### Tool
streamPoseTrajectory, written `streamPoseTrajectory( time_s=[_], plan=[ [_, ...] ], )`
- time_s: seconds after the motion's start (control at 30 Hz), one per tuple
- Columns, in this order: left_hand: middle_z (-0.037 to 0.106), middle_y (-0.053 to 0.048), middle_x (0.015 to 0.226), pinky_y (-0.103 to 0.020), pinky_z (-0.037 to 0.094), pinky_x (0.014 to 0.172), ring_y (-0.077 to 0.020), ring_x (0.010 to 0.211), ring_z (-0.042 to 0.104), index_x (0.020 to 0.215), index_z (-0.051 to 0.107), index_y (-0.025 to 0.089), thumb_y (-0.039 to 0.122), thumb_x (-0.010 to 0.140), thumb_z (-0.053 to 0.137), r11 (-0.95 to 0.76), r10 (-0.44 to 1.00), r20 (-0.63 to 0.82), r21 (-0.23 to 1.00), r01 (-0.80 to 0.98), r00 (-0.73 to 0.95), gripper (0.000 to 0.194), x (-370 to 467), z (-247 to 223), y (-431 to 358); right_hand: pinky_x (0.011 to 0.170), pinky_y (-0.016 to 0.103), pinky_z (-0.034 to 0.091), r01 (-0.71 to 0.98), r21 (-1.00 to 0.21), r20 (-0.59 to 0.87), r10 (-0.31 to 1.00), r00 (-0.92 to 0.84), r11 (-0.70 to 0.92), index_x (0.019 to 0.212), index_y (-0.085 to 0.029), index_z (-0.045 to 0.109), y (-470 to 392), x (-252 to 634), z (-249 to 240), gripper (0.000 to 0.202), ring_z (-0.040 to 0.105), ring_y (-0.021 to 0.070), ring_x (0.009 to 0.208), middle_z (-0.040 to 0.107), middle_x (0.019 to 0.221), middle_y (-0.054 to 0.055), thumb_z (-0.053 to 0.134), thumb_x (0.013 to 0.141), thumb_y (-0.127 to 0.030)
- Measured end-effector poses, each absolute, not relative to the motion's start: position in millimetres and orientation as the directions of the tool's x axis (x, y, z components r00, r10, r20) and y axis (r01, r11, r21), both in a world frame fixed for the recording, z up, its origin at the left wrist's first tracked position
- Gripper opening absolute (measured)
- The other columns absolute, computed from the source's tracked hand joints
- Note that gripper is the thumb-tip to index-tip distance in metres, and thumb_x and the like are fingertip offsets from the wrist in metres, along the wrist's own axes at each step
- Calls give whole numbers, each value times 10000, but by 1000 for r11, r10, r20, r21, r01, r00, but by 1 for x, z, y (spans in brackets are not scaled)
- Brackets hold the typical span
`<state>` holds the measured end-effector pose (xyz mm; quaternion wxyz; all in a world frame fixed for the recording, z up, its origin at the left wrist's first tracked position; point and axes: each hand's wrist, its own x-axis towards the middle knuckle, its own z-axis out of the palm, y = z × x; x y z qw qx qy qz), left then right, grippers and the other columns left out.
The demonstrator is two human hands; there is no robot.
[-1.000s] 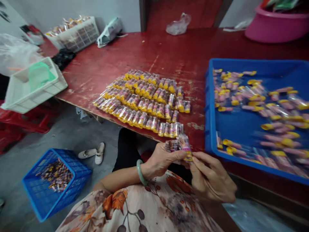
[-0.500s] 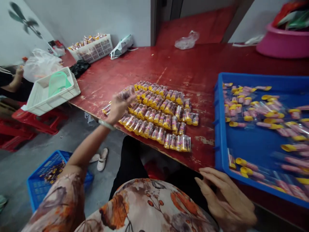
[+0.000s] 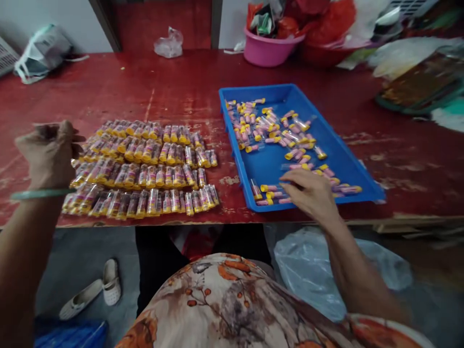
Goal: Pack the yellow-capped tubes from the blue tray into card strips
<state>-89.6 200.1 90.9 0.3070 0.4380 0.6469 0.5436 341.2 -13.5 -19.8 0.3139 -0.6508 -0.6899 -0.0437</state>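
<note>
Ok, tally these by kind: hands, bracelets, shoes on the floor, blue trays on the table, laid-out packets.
Hands: 2 (left hand, right hand)
Bracelet: 1
Shoes: 2
Blue tray: 1
Total: 6, leaving out the packets, which overlap too much to count exactly.

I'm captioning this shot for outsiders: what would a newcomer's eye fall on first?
Probably the close-packed rows of yellow-ended tubes on the left of the red table. Next, perhaps, the bright blue tray to their right, with pink-and-yellow tubes scattered inside and the right hand at its near side. Behind it stands a bright pink basin.
</note>
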Motion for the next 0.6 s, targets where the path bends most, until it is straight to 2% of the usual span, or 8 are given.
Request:
streamPoseTrajectory(
  time_s=[0.07, 0.13, 0.23, 0.33, 0.4, 0.5, 0.53, 0.6],
  plan=[
    [598, 46, 593, -108, 330, 551, -27, 572, 461, 756, 613, 106, 133, 936, 531, 26, 965, -25, 1000, 0, -261, 199, -66, 87, 162, 673, 291, 474, 965, -248, 180, 983, -37, 82, 888, -186, 741, 11, 361, -29, 192, 683, 206, 798, 747, 887, 74, 570, 801, -197],
    [654, 2, 642, -109, 349, 502, -34, 560, 501, 755, 622, 111, 40, 861, 551, 240, 966, -256, 942, -235, -38, 146, -40, 74, 122, 643, 284, 431, 983, -171, -19, 997, -76, 72, 929, -189, 754, 30, 367, -41, 260, 676, 212, 802, 753, 914, 76, 570, 747, -191],
    [727, -74, 790, -200, 526, 633, -123, 699, 660, 876, 682, 82, 13, 744, 639, 488, 868, -403, 801, -347, 290, 155, -1, 45, 68, 611, 284, 392, 980, -180, 12, 996, -84, 84, 922, -190, 755, 40, 363, -49, 298, 652, 214, 749, 737, 851, 78, 558, 697, -184],
    [747, -93, 848, -282, 587, 692, -171, 727, 704, 953, 696, 95, 150, 743, 770, 574, 808, -428, 725, -380, 404, 229, 28, 20, 35, 598, 293, 395, 934, -343, 309, 951, 15, 97, 933, -184, 728, 25, 351, -39, 269, 585, 182, 643, 685, 786, 65, 556, 729, -217],
    [751, -87, 854, -297, 600, 706, -178, 730, 713, 968, 702, 108, 238, 718, 832, 574, 810, -426, 715, -399, 402, 310, 39, 9, 24, 579, 295, 411, 803, -569, 453, 882, 128, 175, 891, -198, 693, 5, 335, -26, 165, 557, 166, 614, 654, 761, 48, 592, 769, -243],
    [726, -46, 750, -272, 591, 655, -161, 671, 698, 858, 702, 121, 279, 643, 891, 546, 835, -433, 732, -407, 340, 327, 48, -1, 15, 587, 298, 452, 329, -899, 376, 894, 245, 288, 772, -232, 637, -27, 292, -10, 48, 590, 178, 661, 629, 728, 25, 639, 797, -272],
    [717, -37, 729, -262, 584, 636, -155, 657, 691, 829, 699, 124, 284, 627, 900, 547, 836, -445, 734, -404, 322, 327, 50, -3, 13, 595, 297, 462, 211, -944, 301, 924, 237, 253, 750, -234, 636, -35, 275, -7, 70, 595, 176, 662, 625, 716, 18, 649, 801, -281],
    [718, -34, 744, -243, 564, 607, -147, 657, 682, 824, 705, 127, 292, 607, 910, 567, 823, -480, 725, -391, 304, 340, 53, -8, 8, 540, 272, 438, 153, -982, 137, 974, 178, 110, 799, -233, 670, -43, 242, -7, 73, 571, 149, 595, 620, 689, 1, 680, 789, -305]
  ],
)
